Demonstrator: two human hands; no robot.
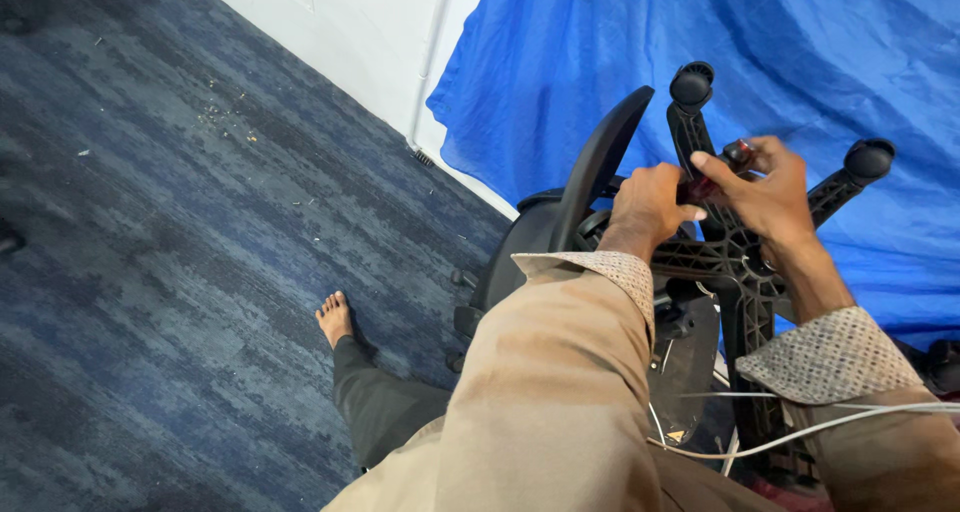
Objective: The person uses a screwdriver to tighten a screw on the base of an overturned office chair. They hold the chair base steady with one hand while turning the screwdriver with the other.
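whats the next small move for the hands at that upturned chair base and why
Probably a short turn of the dark red-handled tool, steadied at the hub. Both the left hand and right hand already grip it over the centre of the black chair base, whose castors point upward.

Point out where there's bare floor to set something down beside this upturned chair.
Free: the blue-grey carpet between the white wall and the bare foot. Crowded: the chair base, where the left hand and right hand grip a dark red tool, and the white cable below.
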